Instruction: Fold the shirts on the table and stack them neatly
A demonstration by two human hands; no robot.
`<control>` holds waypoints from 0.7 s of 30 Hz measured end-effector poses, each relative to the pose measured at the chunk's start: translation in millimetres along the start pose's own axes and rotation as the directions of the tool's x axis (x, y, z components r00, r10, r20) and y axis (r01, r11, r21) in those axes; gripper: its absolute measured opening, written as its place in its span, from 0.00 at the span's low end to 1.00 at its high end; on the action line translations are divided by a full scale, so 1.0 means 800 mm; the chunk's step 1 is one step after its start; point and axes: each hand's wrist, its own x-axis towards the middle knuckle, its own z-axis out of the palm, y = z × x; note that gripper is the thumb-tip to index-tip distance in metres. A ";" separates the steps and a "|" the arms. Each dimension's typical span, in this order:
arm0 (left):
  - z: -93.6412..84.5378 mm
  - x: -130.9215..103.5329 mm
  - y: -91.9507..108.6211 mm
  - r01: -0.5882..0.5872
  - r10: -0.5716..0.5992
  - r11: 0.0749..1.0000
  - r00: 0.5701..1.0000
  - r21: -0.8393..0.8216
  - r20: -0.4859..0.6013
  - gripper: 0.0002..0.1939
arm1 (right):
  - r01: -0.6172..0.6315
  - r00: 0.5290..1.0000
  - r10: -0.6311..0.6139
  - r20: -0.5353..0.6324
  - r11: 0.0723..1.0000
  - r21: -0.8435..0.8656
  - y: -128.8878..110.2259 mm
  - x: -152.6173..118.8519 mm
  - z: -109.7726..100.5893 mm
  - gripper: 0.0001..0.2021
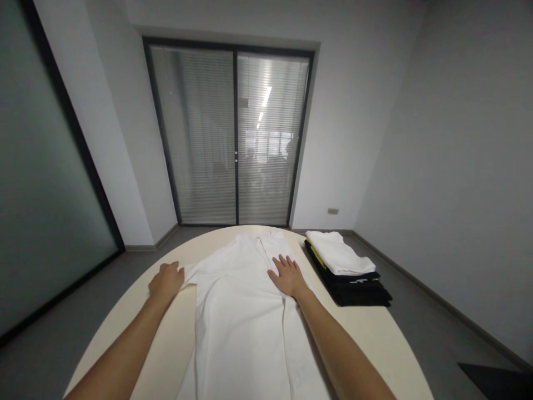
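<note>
Apparently the white shirt (241, 333) mid-table (377, 341) is folded in at right, its left side not yet; my left hand (166, 281) pinches the left sleeve (191, 273), my right hand (288, 276) lies spread on top.

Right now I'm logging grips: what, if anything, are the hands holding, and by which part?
The left hand seemingly pinches the white shirt by its sleeve; the right hand only rests on top.

Single head view, close above table (375, 339), facing forward-down; glass doors (235, 133) beyond.
</note>
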 end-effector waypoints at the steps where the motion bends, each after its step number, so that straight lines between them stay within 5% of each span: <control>1: -0.001 0.007 -0.004 -0.011 0.011 1.000 1.000 -0.002 0.023 0.24 | 0.003 1.000 -0.003 -0.001 1.000 0.008 0.000 0.000 0.000 0.33; 7: -0.028 0.050 -0.015 -0.090 0.095 0.993 0.994 -0.075 0.063 0.08 | 0.012 1.000 -0.012 -0.005 0.999 0.046 0.002 -0.002 -0.001 0.34; 14: -0.076 0.096 -0.011 0.062 -0.091 0.981 0.984 -0.182 -0.153 0.19 | 0.012 1.000 -0.011 -0.012 0.998 0.060 0.002 -0.002 -0.002 0.34; 21: -0.050 0.104 -0.019 0.014 -0.022 0.993 0.997 -0.119 -0.071 0.19 | 0.018 1.000 -0.017 -0.017 0.998 0.056 0.003 0.000 0.000 0.33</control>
